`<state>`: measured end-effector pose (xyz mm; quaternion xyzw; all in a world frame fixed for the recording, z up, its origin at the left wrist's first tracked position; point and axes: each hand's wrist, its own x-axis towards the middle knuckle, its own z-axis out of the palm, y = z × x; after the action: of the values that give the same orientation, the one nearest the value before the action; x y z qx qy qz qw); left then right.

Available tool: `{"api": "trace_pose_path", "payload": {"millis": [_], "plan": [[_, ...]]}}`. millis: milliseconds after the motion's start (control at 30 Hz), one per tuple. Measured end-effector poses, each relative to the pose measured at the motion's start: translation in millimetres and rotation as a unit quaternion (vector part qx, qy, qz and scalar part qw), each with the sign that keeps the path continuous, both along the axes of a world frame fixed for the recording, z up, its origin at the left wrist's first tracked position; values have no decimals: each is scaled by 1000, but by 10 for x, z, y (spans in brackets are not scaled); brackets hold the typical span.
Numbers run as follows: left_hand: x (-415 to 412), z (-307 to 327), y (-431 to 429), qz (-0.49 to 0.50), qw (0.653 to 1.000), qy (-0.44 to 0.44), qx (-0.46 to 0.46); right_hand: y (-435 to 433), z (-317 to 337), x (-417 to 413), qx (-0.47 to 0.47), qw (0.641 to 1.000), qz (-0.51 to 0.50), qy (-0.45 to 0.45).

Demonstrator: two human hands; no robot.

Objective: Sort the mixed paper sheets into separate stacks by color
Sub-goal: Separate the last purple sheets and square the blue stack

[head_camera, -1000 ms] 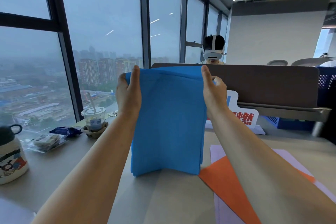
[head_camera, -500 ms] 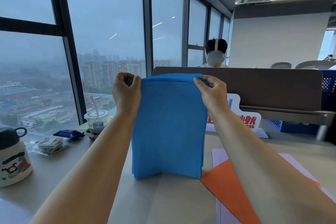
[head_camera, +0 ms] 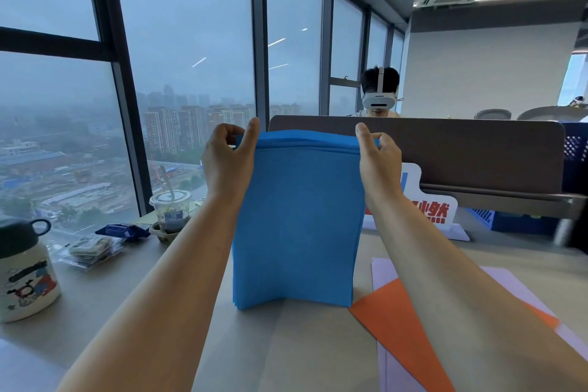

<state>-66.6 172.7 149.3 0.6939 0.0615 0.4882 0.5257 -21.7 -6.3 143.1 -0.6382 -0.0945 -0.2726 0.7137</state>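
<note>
Evidently standing the blue stack [head_camera: 296, 223] on end on the desk [head_camera: 105, 321], pinching its top corners with left hand [head_camera: 227, 162] and right hand [head_camera: 378, 159], probably to jog the edges flush, just beside the flat orange sheet [head_camera: 391, 321] and lilac sheets [head_camera: 381, 270].

There is one blue paper stack [head_camera: 296, 226], one orange sheet [head_camera: 391, 331], one white flask [head_camera: 25, 277] and one plastic cup [head_camera: 170, 210].

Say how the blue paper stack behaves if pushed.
Probably floppy: the blue paper stack bows along its bottom edge. Likely slumps if the left hand and right hand release its top corners. Sheets may slide; top edges look uneven.
</note>
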Motion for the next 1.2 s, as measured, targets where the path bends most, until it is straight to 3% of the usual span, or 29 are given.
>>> {"api": "trace_pose_path", "payload": {"millis": [300, 533, 600, 700, 767, 933, 1067, 1200], "plan": [[-37, -2, 26, -4, 999, -47, -19, 34, 13, 42, 7, 1000, -1, -7], [-22, -81, 246, -74, 977, 76, 185, -2, -54, 77, -66, 997, 27, -32], [-28, -78, 288, -68, 975, 75, 196, -14, -52, 69, -65, 997, 38, -29], [-64, -59, 342, -127, 982, 60, 123, -66, -95, 68, -68, 995, 72, -11], [-76, -60, 394, -168, 982, 57, 60, -132, -199, 95, -70, 986, 147, 19], [-87, -136, 404, -242, 968, 43, -50, -205, -718, 219, -131, 934, 316, 106], [-34, -240, 499, -297, 950, 48, -84, -115, -959, 255, -104, 936, 315, 121], [43, -674, 592, -346, 922, 152, -82, -53, -930, 234, -95, 950, 271, 121]]}}
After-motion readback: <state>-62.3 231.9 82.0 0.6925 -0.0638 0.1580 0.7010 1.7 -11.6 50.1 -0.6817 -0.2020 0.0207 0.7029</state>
